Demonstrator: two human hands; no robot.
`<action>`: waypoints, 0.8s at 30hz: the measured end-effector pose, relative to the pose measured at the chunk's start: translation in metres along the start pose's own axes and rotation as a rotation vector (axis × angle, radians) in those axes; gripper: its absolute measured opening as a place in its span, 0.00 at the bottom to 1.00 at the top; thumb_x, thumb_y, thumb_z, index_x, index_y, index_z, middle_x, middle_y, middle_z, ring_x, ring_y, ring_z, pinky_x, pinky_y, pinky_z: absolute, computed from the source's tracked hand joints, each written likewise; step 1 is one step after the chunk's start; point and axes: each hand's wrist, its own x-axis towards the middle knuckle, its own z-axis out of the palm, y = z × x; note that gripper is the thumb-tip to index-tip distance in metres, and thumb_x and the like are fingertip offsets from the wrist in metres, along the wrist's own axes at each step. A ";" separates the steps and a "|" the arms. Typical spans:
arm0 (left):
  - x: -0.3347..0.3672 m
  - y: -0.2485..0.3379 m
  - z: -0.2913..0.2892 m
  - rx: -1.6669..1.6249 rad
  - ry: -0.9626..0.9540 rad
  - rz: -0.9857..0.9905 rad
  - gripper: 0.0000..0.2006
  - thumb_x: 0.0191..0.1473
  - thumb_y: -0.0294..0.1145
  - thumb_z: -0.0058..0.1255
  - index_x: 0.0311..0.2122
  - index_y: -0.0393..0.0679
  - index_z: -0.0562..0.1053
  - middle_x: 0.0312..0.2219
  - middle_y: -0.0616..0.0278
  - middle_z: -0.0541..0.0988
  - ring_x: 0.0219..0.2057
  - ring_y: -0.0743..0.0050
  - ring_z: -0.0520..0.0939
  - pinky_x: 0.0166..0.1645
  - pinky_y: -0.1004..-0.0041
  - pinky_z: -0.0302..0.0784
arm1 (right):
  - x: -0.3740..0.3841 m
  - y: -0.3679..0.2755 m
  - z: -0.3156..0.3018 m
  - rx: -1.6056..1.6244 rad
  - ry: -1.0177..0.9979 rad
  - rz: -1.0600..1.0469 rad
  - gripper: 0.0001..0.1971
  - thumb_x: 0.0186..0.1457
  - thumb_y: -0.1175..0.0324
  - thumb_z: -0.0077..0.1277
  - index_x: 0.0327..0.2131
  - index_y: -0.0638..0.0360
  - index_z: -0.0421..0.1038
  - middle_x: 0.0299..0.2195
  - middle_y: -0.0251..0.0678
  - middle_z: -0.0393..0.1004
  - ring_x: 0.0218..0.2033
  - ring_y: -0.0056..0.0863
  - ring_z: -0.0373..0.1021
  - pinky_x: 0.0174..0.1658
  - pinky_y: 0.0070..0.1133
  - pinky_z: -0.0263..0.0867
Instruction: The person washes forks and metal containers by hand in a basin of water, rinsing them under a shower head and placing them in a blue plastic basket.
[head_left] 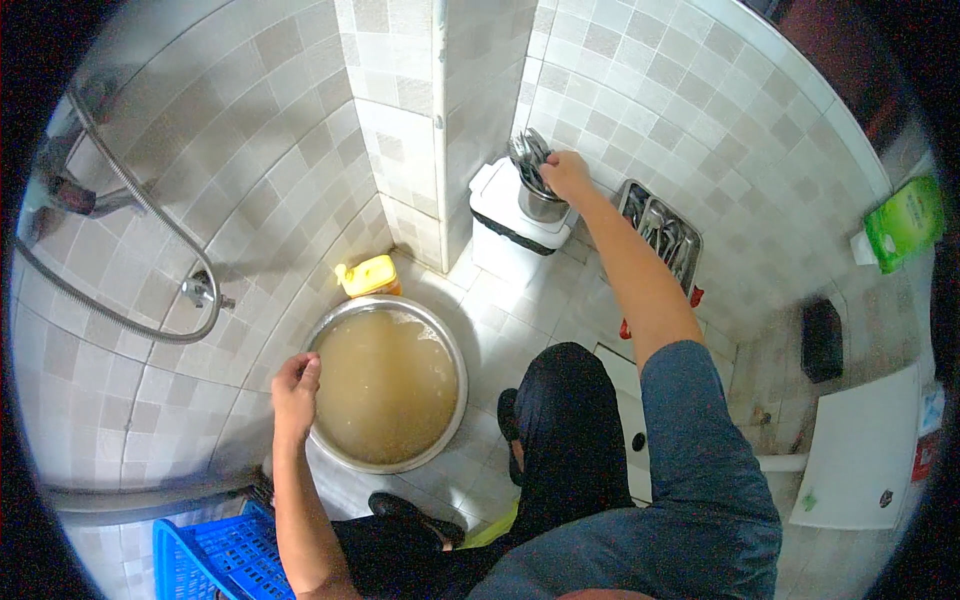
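Note:
My right hand [567, 175] reaches far out to a metal cup [543, 205] packed with upright forks and other cutlery [527, 155]. Its fingers are pinched at the cutlery's edge; the exact piece between them is hidden. That cup stands on the lid of a white bin [505, 235]. Over the left rim of a wide metal basin [458, 350] hangs my left hand [296, 385], fingers curled together, with nothing visible in them. Cloudy brownish water [385, 390] fills the basin.
A metal tray [690, 265] of cutlery lies by the right wall. Behind the basin stands a yellow bottle [370, 275]. A blue plastic basket [215, 560] is at lower left, and a shower hose [150, 185] loops along the left wall. My feet are beside the basin.

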 end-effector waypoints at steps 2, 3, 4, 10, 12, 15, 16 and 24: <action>-0.001 -0.004 0.003 0.023 -0.027 -0.016 0.15 0.59 0.35 0.51 0.42 0.32 0.75 0.26 0.65 0.77 0.27 0.80 0.73 0.33 0.76 0.70 | -0.013 -0.010 -0.004 -0.241 0.069 -0.176 0.12 0.53 0.64 0.52 0.25 0.64 0.75 0.25 0.45 0.77 0.28 0.37 0.74 0.35 0.31 0.69; -0.001 -0.006 0.007 0.023 -0.045 -0.022 0.15 0.59 0.35 0.51 0.42 0.32 0.75 0.27 0.64 0.78 0.27 0.79 0.74 0.34 0.76 0.71 | -0.017 -0.008 -0.009 -0.339 0.114 -0.293 0.12 0.53 0.64 0.51 0.25 0.63 0.75 0.26 0.46 0.77 0.30 0.40 0.74 0.36 0.32 0.68; 0.003 -0.010 0.014 0.036 -0.073 -0.018 0.15 0.58 0.35 0.51 0.42 0.31 0.75 0.29 0.61 0.79 0.29 0.77 0.76 0.36 0.74 0.72 | -0.021 -0.008 -0.012 -0.438 0.157 -0.413 0.12 0.54 0.64 0.50 0.25 0.63 0.75 0.27 0.47 0.77 0.32 0.43 0.73 0.38 0.33 0.68; -0.004 -0.098 0.010 0.257 -0.135 -0.111 0.20 0.55 0.41 0.52 0.44 0.33 0.76 0.38 0.43 0.81 0.43 0.55 0.82 0.48 0.66 0.75 | -0.122 -0.148 0.041 0.029 -0.720 -0.505 0.15 0.53 0.59 0.51 0.29 0.64 0.76 0.30 0.50 0.77 0.34 0.48 0.74 0.38 0.36 0.68; -0.004 -0.146 0.023 0.333 -0.181 -0.112 0.22 0.54 0.44 0.51 0.46 0.35 0.75 0.41 0.43 0.80 0.46 0.50 0.80 0.51 0.63 0.74 | -0.147 -0.159 0.085 -0.011 -1.143 -0.539 0.15 0.56 0.61 0.51 0.40 0.63 0.75 0.38 0.45 0.77 0.40 0.38 0.74 0.45 0.29 0.68; -0.003 -0.195 0.047 0.478 -0.278 -0.325 0.27 0.53 0.44 0.49 0.56 0.40 0.67 0.46 0.43 0.78 0.48 0.48 0.79 0.54 0.59 0.72 | -0.189 -0.171 0.159 -0.254 -1.444 -0.551 0.24 0.56 0.59 0.51 0.54 0.60 0.66 0.46 0.49 0.74 0.47 0.41 0.71 0.51 0.31 0.65; 0.000 -0.208 0.052 0.532 -0.288 -0.344 0.28 0.54 0.43 0.48 0.58 0.41 0.65 0.48 0.44 0.76 0.49 0.47 0.78 0.55 0.58 0.71 | -0.202 -0.173 0.186 -0.323 -1.461 -0.589 0.26 0.56 0.60 0.51 0.56 0.60 0.64 0.48 0.50 0.72 0.50 0.41 0.69 0.53 0.31 0.64; 0.045 -0.247 0.107 0.867 -0.360 -0.328 0.29 0.56 0.38 0.45 0.63 0.49 0.59 0.63 0.52 0.59 0.64 0.52 0.60 0.63 0.55 0.62 | -0.263 -0.151 0.354 -0.349 -1.192 -0.436 0.35 0.55 0.62 0.53 0.64 0.56 0.50 0.65 0.52 0.48 0.61 0.52 0.56 0.64 0.39 0.53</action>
